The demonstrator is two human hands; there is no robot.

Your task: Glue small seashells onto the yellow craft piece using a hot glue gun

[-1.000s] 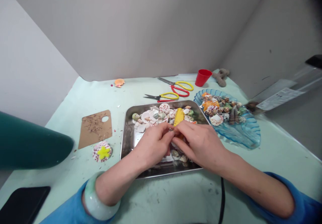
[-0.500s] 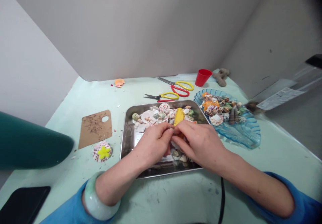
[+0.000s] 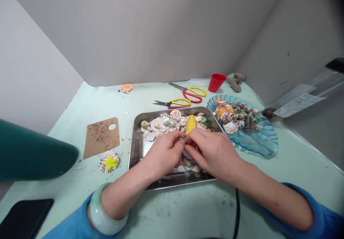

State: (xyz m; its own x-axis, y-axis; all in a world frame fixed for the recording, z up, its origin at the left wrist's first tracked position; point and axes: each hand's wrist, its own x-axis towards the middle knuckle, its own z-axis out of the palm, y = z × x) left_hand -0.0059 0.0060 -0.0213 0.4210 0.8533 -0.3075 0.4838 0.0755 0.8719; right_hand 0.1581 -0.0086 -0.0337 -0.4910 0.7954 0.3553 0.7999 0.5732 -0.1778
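Note:
Over a metal tray of seashells, my two hands meet with bent fingers. My left hand pinches a small thing at its fingertips, too small and covered to name. Fingertips of my right hand close in on the same spot from the other side. Just beyond the fingers lies a yellow piece among the shells. More shells show beneath my right hand. A pale green bangle rings my left wrist.
Behind the tray lie two pairs of scissors and a red cup. A blue shell-shaped dish of shells stands right. Left are a brown card, a shell with a yellow flower shape, a dark green cylinder and an orange shell.
The fingertips have shifted very slightly, and a bit more of the small thing between them shows. Everything else stays where it was.

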